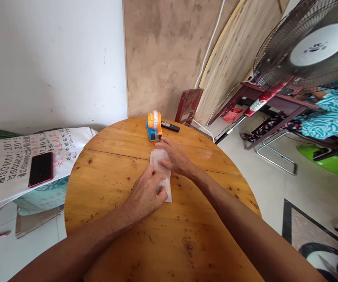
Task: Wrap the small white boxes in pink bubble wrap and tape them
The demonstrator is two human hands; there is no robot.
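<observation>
A whitish, translucent wrapped packet (165,183) lies flat on the round wooden table (104,176), its long side pointing away from me. My left hand (147,192) rests at its left edge with the fingers curled; what they hold, if anything, is hidden. Over the packet's upper right part is my right hand (174,156), fingers spread, the thumb touching or just above the surface. Just beyond my right fingertips stands an orange and blue tape dispenser (154,124) with a roll of clear tape in it.
Behind the dispenser lies a black object (170,126). Left of the table, a phone (41,169) lies on printed white sacks (7,156). A red chair (188,103) stands behind. At right are a large fan (318,45) and a seated person (330,113).
</observation>
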